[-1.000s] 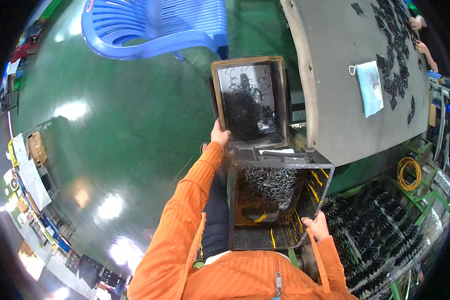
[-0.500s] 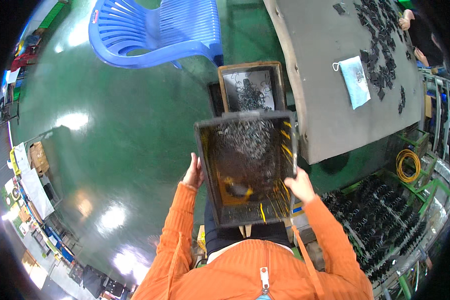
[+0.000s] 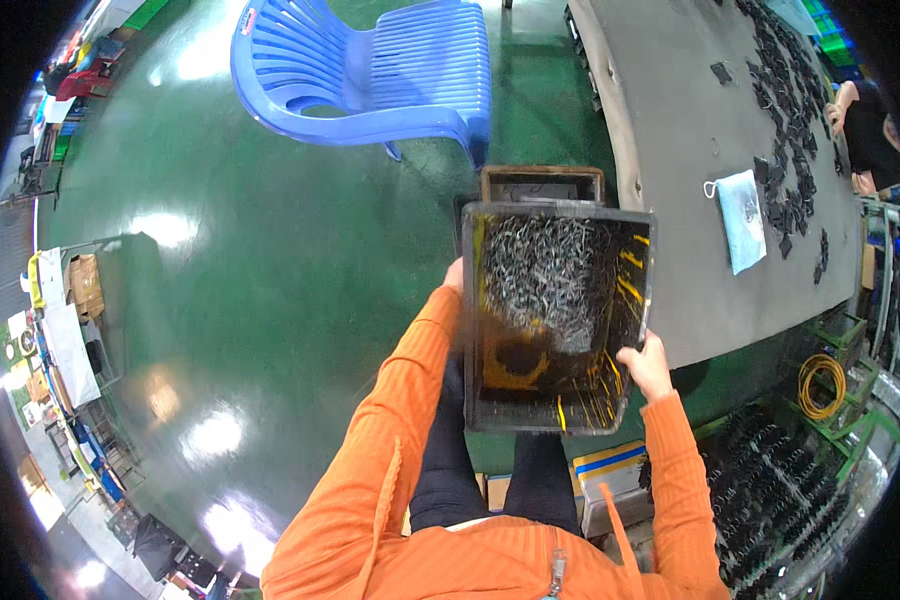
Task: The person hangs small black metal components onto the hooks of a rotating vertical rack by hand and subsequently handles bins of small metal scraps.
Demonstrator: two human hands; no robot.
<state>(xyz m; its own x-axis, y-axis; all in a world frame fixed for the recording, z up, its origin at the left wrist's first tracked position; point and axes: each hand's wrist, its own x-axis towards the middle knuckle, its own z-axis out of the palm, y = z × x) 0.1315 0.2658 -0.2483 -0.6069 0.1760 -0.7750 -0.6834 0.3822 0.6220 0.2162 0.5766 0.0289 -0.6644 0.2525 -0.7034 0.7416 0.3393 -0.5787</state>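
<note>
Head: right hand (image 3: 650, 368) on bin (image 3: 515, 412) edge (wide floor (image 3: 270, 300) leftward).

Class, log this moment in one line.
left hand: at left of black bin, mostly hidden; right hand: gripping bin's right edge; inside: small shiny pieces

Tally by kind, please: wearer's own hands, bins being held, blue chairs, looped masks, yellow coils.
Left hand and right hand: 2
Held black bin: 1
Blue chair: 1
Looped light-blue mask: 1
Yellow coil: 1
Total: 6
</note>
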